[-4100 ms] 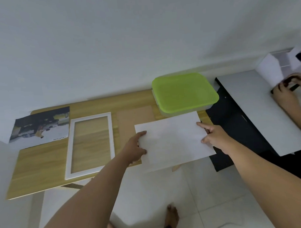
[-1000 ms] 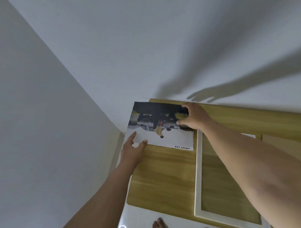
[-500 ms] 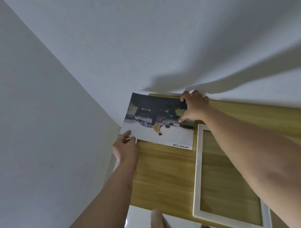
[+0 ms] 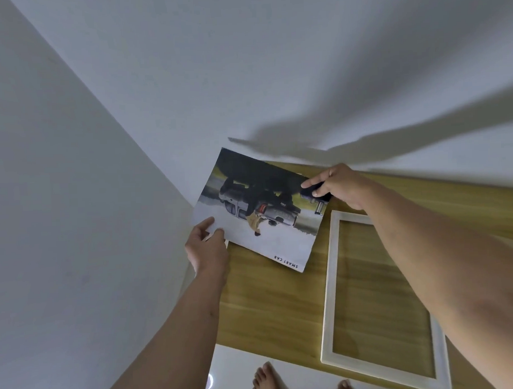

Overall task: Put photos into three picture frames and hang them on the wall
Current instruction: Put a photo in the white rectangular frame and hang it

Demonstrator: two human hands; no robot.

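My left hand (image 4: 206, 248) pinches the near left corner of the photo (image 4: 268, 223). The photo, a car print, sits tilted over the far left corner of the tabletop (image 4: 268, 304), jutting past its left edge. My right hand (image 4: 341, 187) pinches its far right edge. Just right of the photo, the white frame (image 4: 329, 293) lies flat, wood showing through it.

white walls (image 4: 245, 63) meet in a corner behind a wooden table (image 4: 268, 304).
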